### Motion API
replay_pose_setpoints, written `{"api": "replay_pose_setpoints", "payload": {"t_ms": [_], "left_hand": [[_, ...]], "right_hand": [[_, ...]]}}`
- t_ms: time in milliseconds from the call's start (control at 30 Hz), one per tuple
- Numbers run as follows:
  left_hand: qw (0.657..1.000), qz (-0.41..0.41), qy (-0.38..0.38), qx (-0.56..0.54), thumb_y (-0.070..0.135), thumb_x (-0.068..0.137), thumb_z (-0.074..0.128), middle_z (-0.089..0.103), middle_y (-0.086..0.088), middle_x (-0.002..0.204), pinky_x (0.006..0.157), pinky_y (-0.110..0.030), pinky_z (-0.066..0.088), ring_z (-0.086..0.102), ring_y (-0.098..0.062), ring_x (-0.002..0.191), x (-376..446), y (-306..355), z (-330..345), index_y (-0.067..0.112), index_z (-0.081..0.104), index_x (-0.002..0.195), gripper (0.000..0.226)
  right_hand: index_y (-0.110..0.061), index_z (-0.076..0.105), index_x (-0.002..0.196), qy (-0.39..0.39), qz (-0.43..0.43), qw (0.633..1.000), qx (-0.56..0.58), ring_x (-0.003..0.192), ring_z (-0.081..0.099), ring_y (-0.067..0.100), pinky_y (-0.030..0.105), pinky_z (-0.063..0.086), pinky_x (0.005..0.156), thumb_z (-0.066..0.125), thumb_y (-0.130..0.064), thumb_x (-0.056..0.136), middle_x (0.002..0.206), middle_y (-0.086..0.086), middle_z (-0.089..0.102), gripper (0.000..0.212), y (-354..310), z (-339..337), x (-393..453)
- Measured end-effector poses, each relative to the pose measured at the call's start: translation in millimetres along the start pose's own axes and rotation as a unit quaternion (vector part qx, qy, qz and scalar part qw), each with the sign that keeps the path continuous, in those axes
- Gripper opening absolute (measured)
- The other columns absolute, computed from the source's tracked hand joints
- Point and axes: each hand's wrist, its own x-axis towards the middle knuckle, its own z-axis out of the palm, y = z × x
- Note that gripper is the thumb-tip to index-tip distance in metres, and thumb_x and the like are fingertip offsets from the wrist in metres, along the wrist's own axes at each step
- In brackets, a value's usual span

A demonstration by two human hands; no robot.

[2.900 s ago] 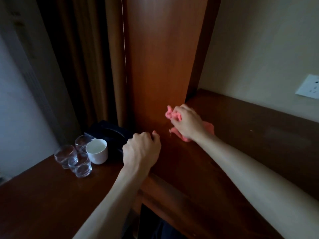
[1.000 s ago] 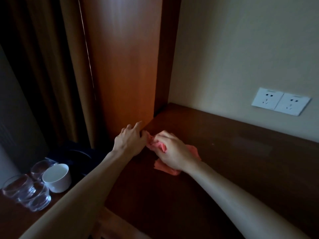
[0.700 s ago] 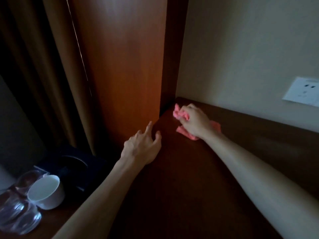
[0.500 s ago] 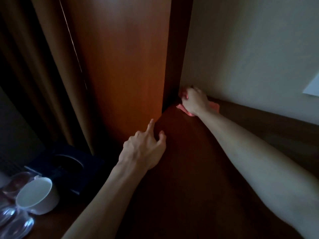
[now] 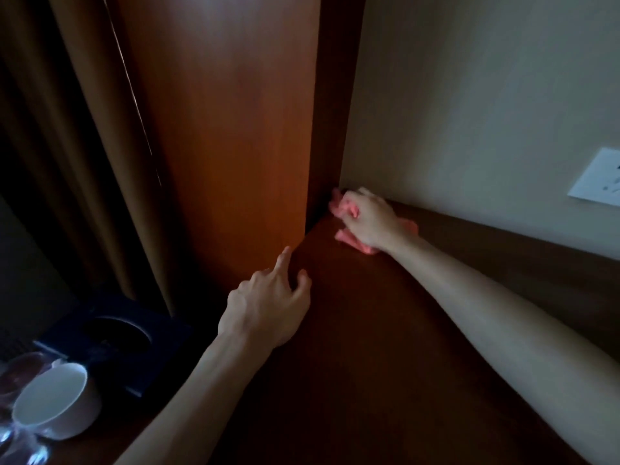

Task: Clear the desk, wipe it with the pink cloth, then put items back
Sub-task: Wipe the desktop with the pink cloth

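Observation:
The pink cloth (image 5: 349, 241) lies bunched on the dark wooden desk (image 5: 385, 347), in the far corner where the wall meets a tall wooden panel. My right hand (image 5: 370, 219) presses down on it with the fingers closed around a fold. My left hand (image 5: 268, 307) rests on the desk's left part by the foot of the panel, holding nothing, index finger stretched toward the panel's edge. A white cup (image 5: 55, 401) and clear glasses (image 5: 20, 374) stand on a lower surface at the bottom left.
The tall wooden panel (image 5: 235, 129) rises left of the desk corner, brown curtains (image 5: 84, 146) beyond it. A dark tray (image 5: 110, 337) with a round hollow sits behind the cup. A white wall socket (image 5: 600, 179) is on the beige wall at right.
My right hand has pushed the pink cloth from mid-desk back into the corner, then drawn it slightly toward me. My left hand opened from a fist and stays by the panel's foot.

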Motion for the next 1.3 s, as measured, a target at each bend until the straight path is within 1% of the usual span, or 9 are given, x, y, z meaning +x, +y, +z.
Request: {"api": "replay_pose_setpoints", "payload": {"t_ms": [67, 133, 367, 467, 567, 767, 933, 1133, 1300], "left_hand": [[1.000, -0.001, -0.012, -0.009, 0.063, 0.100, 0.021, 0.067, 0.007, 0.087, 0.072, -0.038, 0.060, 0.069, -0.011, 0.068, 2.9, -0.3, 0.1, 0.040, 0.010, 0.158, 0.064], [1.000, 0.001, -0.004, 0.001, 0.064, 0.100, 0.020, 0.068, 0.004, 0.103, 0.078, -0.040, 0.060, 0.070, -0.014, 0.081, 3.1, -1.1, 1.0, 0.041, 0.009, 0.159, 0.064], [0.999, 0.018, -0.009, 0.050, 0.065, 0.100, 0.017, 0.039, -0.005, 0.155, 0.091, -0.041, 0.056, 0.057, -0.024, 0.126, 0.4, 4.1, 1.5, 0.049, -0.002, 0.157, 0.062], [0.998, 0.022, -0.012, 0.051, 0.065, 0.100, 0.016, 0.040, -0.005, 0.152, 0.093, -0.042, 0.055, 0.057, -0.024, 0.123, 1.0, 1.7, 0.2, 0.048, 0.000, 0.157, 0.061], [0.998, 0.022, -0.016, 0.048, 0.066, 0.099, 0.014, 0.037, -0.007, 0.157, 0.096, -0.044, 0.053, 0.056, -0.026, 0.128, 1.5, 0.0, -0.9, 0.050, 0.000, 0.156, 0.061], [0.998, 0.039, 0.009, 0.045, 0.065, 0.099, 0.014, 0.044, 0.000, 0.144, 0.090, -0.040, 0.056, 0.059, -0.019, 0.115, 0.1, -1.5, 1.5, 0.048, 0.000, 0.157, 0.062], [0.999, 0.035, -0.002, 0.032, 0.066, 0.097, 0.014, 0.042, 0.002, 0.146, 0.090, -0.037, 0.055, 0.058, -0.017, 0.118, 2.1, -1.6, 1.6, 0.051, -0.002, 0.155, 0.062], [0.999, 0.023, -0.019, 0.021, 0.068, 0.095, 0.013, 0.042, 0.000, 0.148, 0.085, -0.039, 0.057, 0.061, -0.019, 0.112, 2.7, -3.8, 0.9, 0.053, -0.002, 0.154, 0.063], [0.999, 0.008, -0.022, 0.035, 0.065, 0.099, 0.015, 0.034, -0.007, 0.159, 0.093, -0.040, 0.055, 0.056, -0.026, 0.128, 0.0, 1.6, -0.6, 0.051, 0.000, 0.156, 0.061]], "right_hand": [[-0.014, 0.066, 0.123, 0.030, 0.099, 0.994, -0.035, 0.116, 0.058, 0.037, 0.038, 0.044, 0.093, 0.056, -0.025, 0.099, 0.124, 0.014, 0.062, 0.028, 6.1, 14.7, 29.0], [-0.012, 0.064, 0.124, 0.048, 0.131, 0.988, -0.064, 0.120, 0.055, 0.041, 0.042, 0.043, 0.099, 0.054, -0.026, 0.098, 0.129, 0.017, 0.059, 0.031, -10.3, 30.5, 34.0], [-0.021, 0.070, 0.110, -0.039, -0.113, 0.989, 0.085, 0.094, 0.059, 0.010, 0.026, 0.046, 0.079, 0.061, -0.037, 0.095, 0.109, -0.007, 0.059, 0.023, -18.4, -6.9, -41.2], [-0.020, 0.070, 0.108, 0.024, 0.006, 1.000, 0.020, 0.096, 0.064, 0.023, 0.034, 0.046, 0.080, 0.057, -0.047, 0.096, 0.106, 0.003, 0.064, 0.033, 22.3, -5.7, 0.7], [-0.022, 0.069, 0.118, 0.048, 0.123, 0.990, -0.041, 0.112, 0.063, 0.033, 0.035, 0.048, 0.090, 0.058, -0.034, 0.097, 0.121, 0.009, 0.067, 0.026, 31.9, 9.6, 39.0], [-0.022, 0.069, 0.104, -0.072, -0.099, 0.991, 0.048, 0.091, 0.060, 0.013, 0.027, 0.046, 0.079, 0.061, -0.027, 0.097, 0.103, -0.003, 0.061, 0.011, 20.1, -0.9, 16.8], [-0.019, 0.066, 0.125, -0.012, 0.071, 0.997, -0.030, 0.114, 0.064, 0.034, 0.038, 0.053, 0.093, 0.056, -0.024, 0.096, 0.129, 0.011, 0.065, 0.031, 36.9, 2.4, 55.5], [-0.019, 0.070, 0.105, -0.071, -0.083, 0.993, 0.047, 0.093, 0.061, 0.010, 0.022, 0.045, 0.078, 0.062, -0.024, 0.097, 0.106, -0.003, 0.064, 0.012, 29.1, -6.0, 21.6], [-0.020, 0.066, 0.120, -0.015, 0.060, 0.998, -0.018, 0.107, 0.067, 0.034, 0.036, 0.054, 0.084, 0.054, -0.026, 0.098, 0.123, 0.010, 0.067, 0.026, 29.9, 4.7, 48.0]]}}
